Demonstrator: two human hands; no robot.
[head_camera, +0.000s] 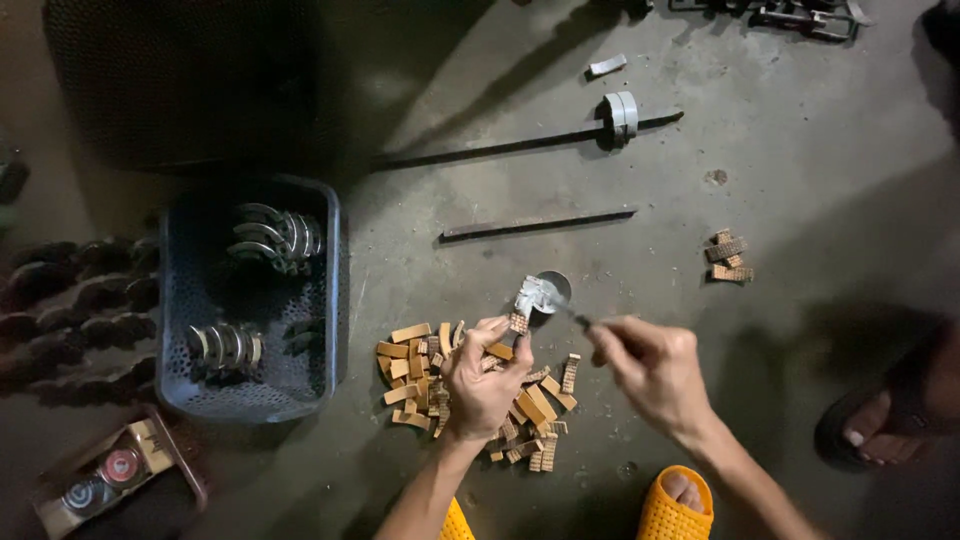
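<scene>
My left hand pinches a small tan lining piece above a heap of similar tan pieces on the concrete floor. My right hand grips a thin tool whose tip reaches toward a small round tin. A crumpled silvery lid or foil rests against the tin, right beside the piece in my left hand.
A dark plastic crate at the left contains curved metal shoes. Two flat metal bars lie beyond the tin, one threaded through a metal ring. A few tan pieces sit apart at right. My yellow sandal and another person's foot are nearby.
</scene>
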